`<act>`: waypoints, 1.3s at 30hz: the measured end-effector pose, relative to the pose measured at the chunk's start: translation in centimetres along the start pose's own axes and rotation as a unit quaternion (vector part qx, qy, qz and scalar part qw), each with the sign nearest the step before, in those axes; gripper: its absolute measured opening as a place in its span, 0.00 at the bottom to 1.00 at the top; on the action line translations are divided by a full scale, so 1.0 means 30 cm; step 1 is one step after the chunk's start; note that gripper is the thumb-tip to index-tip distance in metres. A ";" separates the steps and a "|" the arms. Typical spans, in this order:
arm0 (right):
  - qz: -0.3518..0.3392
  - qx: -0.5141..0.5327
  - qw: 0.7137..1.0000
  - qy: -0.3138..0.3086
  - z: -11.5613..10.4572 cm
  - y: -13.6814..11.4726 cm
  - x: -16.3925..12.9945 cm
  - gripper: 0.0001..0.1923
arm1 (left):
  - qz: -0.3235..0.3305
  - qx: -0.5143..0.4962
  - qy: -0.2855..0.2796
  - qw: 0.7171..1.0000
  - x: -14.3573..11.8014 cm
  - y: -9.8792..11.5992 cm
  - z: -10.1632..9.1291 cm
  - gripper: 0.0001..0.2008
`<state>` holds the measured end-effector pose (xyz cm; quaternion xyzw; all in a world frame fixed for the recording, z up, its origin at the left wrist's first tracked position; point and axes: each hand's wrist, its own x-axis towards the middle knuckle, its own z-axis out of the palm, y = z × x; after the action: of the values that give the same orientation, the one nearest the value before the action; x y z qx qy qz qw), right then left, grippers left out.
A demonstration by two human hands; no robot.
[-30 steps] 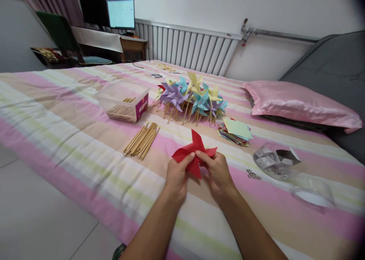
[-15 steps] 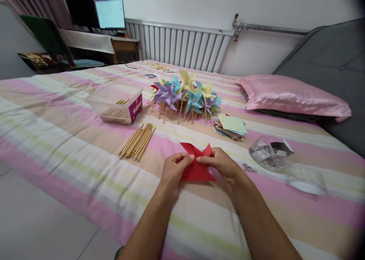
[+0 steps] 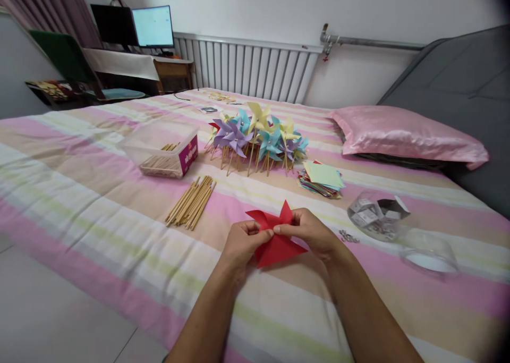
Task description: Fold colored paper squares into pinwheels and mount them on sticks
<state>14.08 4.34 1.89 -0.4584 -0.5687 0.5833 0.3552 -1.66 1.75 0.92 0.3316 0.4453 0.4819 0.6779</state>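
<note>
The person's forearms run out of view at the lower edge. One piece of red paper (image 3: 281,251) lies between the two hands just above the striped bedspread (image 3: 287,304); the left hand (image 3: 241,244) and the right hand (image 3: 313,231) both pinch it near its middle, thumb tips almost meeting over the centre, so any fastening there is hidden. The undersides of the fingers are also out of sight. Right of the hands sit a clear lid (image 3: 430,259), a small heap of metal bits (image 3: 349,236) too tiny to count, and one clear tub (image 3: 368,214) with blurred contents. To the left lies one bundle of sticks (image 3: 191,202), overlapping past counting. Farther on stand one stack of paper squares (image 3: 324,174), one plastic box (image 3: 189,155) holding thinner sticks, and a crowd of pinwheels (image 3: 235,140), at least two yellow and two purple, the front ones blocking those behind. Beyond are one pink pillow (image 3: 410,134), one radiator (image 3: 247,68) and two monitors (image 3: 152,27).
</note>
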 end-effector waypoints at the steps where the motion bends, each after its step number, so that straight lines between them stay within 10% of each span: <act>1: 0.003 0.001 1.000 -0.001 0.002 0.000 0.000 0.12 | 0.001 -0.004 0.003 1.000 0.001 -0.002 -0.001 0.10; 6: -0.045 0.032 0.998 0.013 0.021 -0.020 0.003 0.19 | 0.013 -0.071 0.059 0.996 0.010 -0.005 0.000 0.10; 12: -0.223 0.042 0.948 0.223 0.008 -0.060 -0.014 0.13 | 0.038 -0.179 0.129 0.975 0.022 0.017 -0.026 0.08; 20: -0.115 -0.131 0.980 -0.101 0.034 -0.075 -0.053 0.14 | 0.027 -0.233 0.123 0.964 0.033 0.026 -0.049 0.07; 39: -0.171 -0.107 0.979 0.024 0.110 0.008 0.014 0.07 | 0.057 -0.217 0.113 0.968 0.030 0.009 -0.043 0.07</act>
<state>10.89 3.60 1.36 -0.4041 -0.6889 0.4386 0.4120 -2.82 2.72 0.42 0.1450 0.3845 0.6391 0.6502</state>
